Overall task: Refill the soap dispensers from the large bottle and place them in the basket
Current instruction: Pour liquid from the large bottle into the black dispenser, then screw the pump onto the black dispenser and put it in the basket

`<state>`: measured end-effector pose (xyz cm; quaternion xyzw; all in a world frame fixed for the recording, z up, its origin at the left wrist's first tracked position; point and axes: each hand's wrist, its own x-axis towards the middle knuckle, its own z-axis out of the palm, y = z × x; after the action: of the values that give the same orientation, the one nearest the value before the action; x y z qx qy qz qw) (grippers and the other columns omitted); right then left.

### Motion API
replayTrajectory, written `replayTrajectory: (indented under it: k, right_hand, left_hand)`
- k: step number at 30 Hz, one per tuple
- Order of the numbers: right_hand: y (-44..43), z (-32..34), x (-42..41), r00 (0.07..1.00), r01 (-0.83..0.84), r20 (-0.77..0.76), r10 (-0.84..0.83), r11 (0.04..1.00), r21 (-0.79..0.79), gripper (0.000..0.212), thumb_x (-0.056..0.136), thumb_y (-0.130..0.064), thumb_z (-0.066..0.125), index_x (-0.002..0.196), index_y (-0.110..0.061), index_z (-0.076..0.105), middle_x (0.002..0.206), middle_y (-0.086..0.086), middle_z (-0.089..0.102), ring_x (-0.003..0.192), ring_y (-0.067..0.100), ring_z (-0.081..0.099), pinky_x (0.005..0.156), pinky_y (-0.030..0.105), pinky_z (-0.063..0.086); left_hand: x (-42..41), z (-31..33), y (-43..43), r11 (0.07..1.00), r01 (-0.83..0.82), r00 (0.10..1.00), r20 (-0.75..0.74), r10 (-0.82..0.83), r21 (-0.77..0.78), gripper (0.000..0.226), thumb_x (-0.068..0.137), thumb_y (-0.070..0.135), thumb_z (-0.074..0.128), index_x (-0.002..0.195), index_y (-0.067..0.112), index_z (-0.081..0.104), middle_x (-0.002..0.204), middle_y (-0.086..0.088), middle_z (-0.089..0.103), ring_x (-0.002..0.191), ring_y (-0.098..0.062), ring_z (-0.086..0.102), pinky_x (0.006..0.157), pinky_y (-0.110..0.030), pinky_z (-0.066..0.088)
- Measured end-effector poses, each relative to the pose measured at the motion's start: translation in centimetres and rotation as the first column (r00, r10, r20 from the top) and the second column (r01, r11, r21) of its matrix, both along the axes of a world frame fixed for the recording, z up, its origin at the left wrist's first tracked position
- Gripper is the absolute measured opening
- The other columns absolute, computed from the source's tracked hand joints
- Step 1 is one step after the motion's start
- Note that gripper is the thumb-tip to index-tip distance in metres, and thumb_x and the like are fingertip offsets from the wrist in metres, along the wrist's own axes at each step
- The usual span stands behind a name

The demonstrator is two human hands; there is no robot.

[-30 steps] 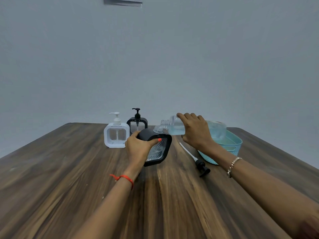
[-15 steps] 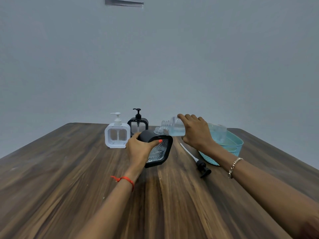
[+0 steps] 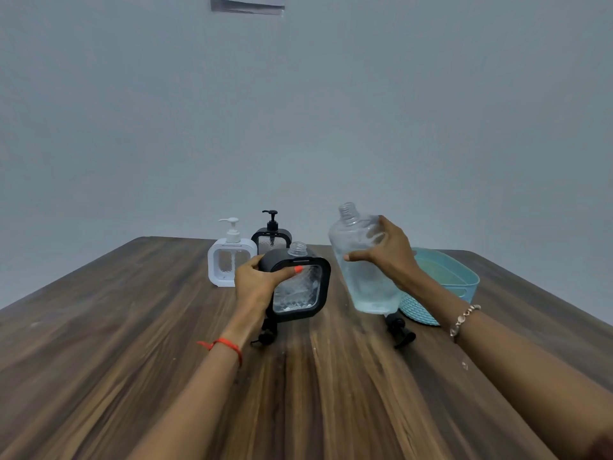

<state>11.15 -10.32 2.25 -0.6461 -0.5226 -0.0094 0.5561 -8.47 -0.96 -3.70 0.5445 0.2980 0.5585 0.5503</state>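
The large bottle, grasped by the right hand, is being swung from pouring back upright, clear of the uncapped black dispenser being held tilted over the counter by the left hand, so this fill is being judged finished, with the basket not yet reached.

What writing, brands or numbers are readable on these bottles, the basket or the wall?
None readable.
The large bottle in the right hand, the open black dispenser in the left hand, the white dispenser, the capped black dispenser and the basket show no labels.
The grey strip on the wall is too blurred to tell.
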Motion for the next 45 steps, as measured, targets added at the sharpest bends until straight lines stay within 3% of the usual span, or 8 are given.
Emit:
replayTrajectory:
  k: [15,19,23,27,31,35,40,45]
  right_hand:
    - [2.9,-4.4,1.5,0.834,-0.321,-0.457,0.309,0.946,0.053,0.074,0.052,0.007,0.083,0.118,-0.010,0.055,0.115,0.014,0.065,0.107,0.031,0.062,0.090,0.048,0.052]
    - [2.7,-3.4,1.9,0.822,-0.365,-0.460,0.336,0.931,0.026,0.082,0.063,0.005,0.078,0.133,-0.016,0.041,0.125,0.014,0.056,0.104,0.024,0.061,0.080,0.031,0.055]
    - [2.2,-1.9,0.7,0.973,-0.132,-0.172,0.157,0.980,0.146,0.077,0.073,-0.018,0.077,0.136,-0.023,0.032,0.129,-0.001,0.039,0.119,0.011,0.041,0.091,0.018,0.036]
    - [1.0,-2.6,-2.7,0.907,-0.079,0.403,-0.122,0.891,0.447,0.030,0.072,0.013,0.058,0.099,0.002,0.054,0.105,0.016,0.052,0.104,0.015,0.048,0.092,0.013,0.038]
    - [0.7,-5.2,-6.4,0.752,-0.316,0.618,0.229,0.948,0.033,0.014,0.066,0.015,0.052,0.067,0.003,0.060,0.068,0.018,0.062,0.065,0.028,0.058,0.061,0.035,0.048]
    - [2.6,-7.9,-8.9,0.536,-0.204,0.700,0.472,0.877,-0.435,0.047,0.075,0.007,0.049,0.118,-0.007,0.056,0.110,0.014,0.062,0.092,0.030,0.060,0.071,0.038,0.050]
    - [4.8,-9.6,-11.2,0.255,-0.016,0.794,0.553,0.823,-0.568,0.046,0.092,0.001,0.040,0.135,-0.014,0.041,0.128,0.014,0.043,0.108,0.033,0.052,0.072,0.043,0.048]
    - [4.7,-9.4,-11.5,0.292,-0.081,0.783,0.548,0.830,-0.551,0.033,0.091,0.002,0.044,0.122,-0.005,0.053,0.121,0.012,0.053,0.112,0.029,0.051,0.082,0.043,0.049]
  left_hand:
    - [-2.9,0.3,3.2,0.997,0.053,0.998,-0.020,-0.052,0.047,0.052,0.039,0.018,0.089,0.088,0.010,0.072,0.078,-0.001,0.076,0.070,-0.018,0.072,0.060,-0.026,0.056]
    - [-3.3,0.4,3.5,0.996,0.070,0.998,-0.007,-0.070,0.057,0.043,0.053,0.004,0.084,0.094,0.005,0.071,0.089,-0.010,0.074,0.077,-0.024,0.071,0.070,-0.032,0.057]
    - [-3.8,1.2,3.3,0.993,0.095,0.995,0.008,-0.096,0.065,0.033,0.058,-0.001,0.082,0.088,0.010,0.071,0.084,-0.007,0.075,0.074,-0.024,0.071,0.065,-0.031,0.059]
    - [-4.5,2.1,3.3,0.994,0.088,0.996,0.025,-0.090,0.072,0.036,0.059,-0.001,0.080,0.093,0.003,0.069,0.082,-0.008,0.073,0.066,-0.019,0.071,0.056,-0.025,0.057]
    - [-5.1,2.7,3.3,0.994,0.092,0.993,0.063,-0.095,0.060,0.031,0.060,0.000,0.080,0.088,0.009,0.070,0.073,-0.001,0.075,0.064,-0.016,0.071,0.052,-0.022,0.055]
    - [-5.4,3.1,3.3,0.996,0.056,0.997,0.057,-0.060,0.068,0.029,0.062,0.000,0.080,0.088,0.009,0.070,0.081,-0.006,0.073,0.066,-0.016,0.070,0.060,-0.027,0.059]
    - [-5.6,3.4,3.4,0.995,0.052,0.997,0.051,-0.057,0.089,0.029,0.061,0.000,0.080,0.087,0.009,0.070,0.082,-0.007,0.073,0.066,-0.016,0.070,0.058,-0.025,0.058]
    - [-5.7,3.4,3.4,0.994,0.047,0.998,0.045,-0.052,0.099,0.030,0.060,-0.001,0.081,0.086,0.007,0.069,0.083,-0.009,0.072,0.069,-0.020,0.069,0.064,-0.029,0.059]
